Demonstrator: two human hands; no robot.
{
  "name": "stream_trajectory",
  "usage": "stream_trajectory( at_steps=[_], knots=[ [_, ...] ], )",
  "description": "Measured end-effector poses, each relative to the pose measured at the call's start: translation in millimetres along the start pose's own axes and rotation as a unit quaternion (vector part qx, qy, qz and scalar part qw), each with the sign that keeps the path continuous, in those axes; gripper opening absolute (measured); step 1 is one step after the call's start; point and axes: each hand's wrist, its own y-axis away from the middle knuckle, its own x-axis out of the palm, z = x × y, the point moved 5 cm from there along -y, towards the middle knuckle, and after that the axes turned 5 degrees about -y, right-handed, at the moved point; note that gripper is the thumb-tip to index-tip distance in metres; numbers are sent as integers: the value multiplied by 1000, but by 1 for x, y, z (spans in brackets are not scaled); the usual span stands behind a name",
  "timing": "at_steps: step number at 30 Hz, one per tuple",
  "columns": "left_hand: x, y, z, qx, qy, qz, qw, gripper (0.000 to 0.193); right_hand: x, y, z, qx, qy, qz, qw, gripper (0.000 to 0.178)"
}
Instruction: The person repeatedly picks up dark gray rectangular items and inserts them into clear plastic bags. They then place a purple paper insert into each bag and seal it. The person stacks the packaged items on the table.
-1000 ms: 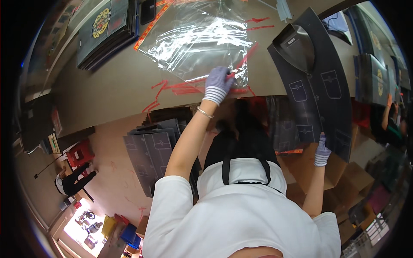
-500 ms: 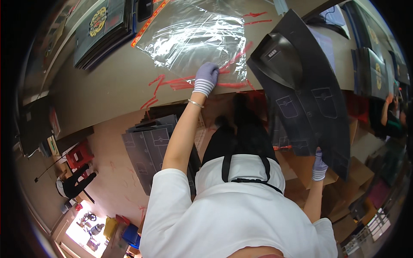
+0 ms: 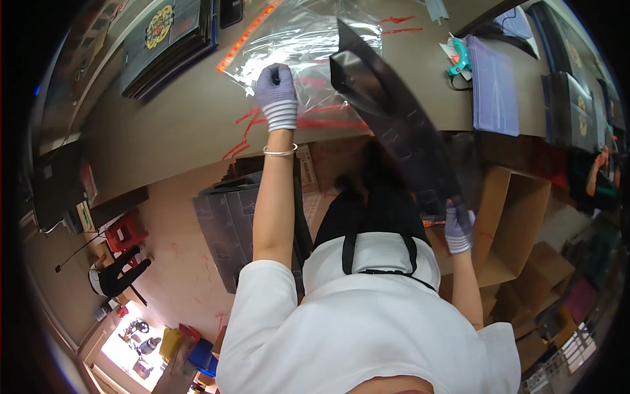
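Observation:
A clear plastic bag [image 3: 315, 29] with an orange-red strip lies on the table in front of me, its near edge lifted. My left hand [image 3: 275, 95], in a purple glove with a white striped cuff, is closed at the bag's near left edge. In my right hand [image 3: 458, 226], gloved alike, is the lower end of a stiff dark jacket-shaped sheet [image 3: 407, 125] with outlined pockets. The sheet is tilted nearly edge-on, blurred by motion, and its collar end reaches over the bag's right part. My right fingers are partly hidden by the sheet.
Dark folders [image 3: 167, 46] are stacked at the far left beside a phone [image 3: 231, 12]. At right lie purple sheets [image 3: 495, 85] and a teal glue gun [image 3: 461, 56]. More dark jacket-shaped sheets [image 3: 226, 223] stand below the table. An open carton [image 3: 518, 217] is at my right.
My left hand has moved left along the bag, lifting its edge. My right hand has swung the jacket-shaped sheet leftward over the bag and turned it edge-on, uncovering the glue gun and purple sheets.

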Motion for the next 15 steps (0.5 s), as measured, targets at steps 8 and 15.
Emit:
stream_trajectory(
  at_steps=[8, 15],
  knots=[
    [-26, 39, 19, 52, -132, 109, 984, 20, -129, -40, -15, 243, -358, -19, 901, 45],
    [-29, 78, 42, 27, -171, 164, 971, 20, -84, -54, 2, 342, -265, 125, 893, 25]
  ],
)
